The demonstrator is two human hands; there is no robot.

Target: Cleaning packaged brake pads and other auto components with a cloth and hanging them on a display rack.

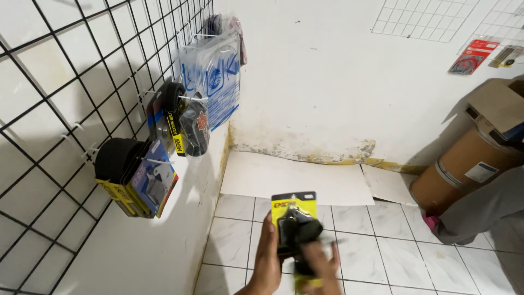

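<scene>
Above the tiled floor (382, 240), left hand (266, 262) fingers wrapped around yellow-carded pack (295, 221), right hand (321, 267) touching it

Bright, even light; soft wall shadows; right hand (319, 267) motion-blurred; edges bowed.

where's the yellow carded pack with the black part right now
In the head view, the yellow carded pack is low and centre, held in both hands: left hand, right hand, above the tiled floor.
</scene>
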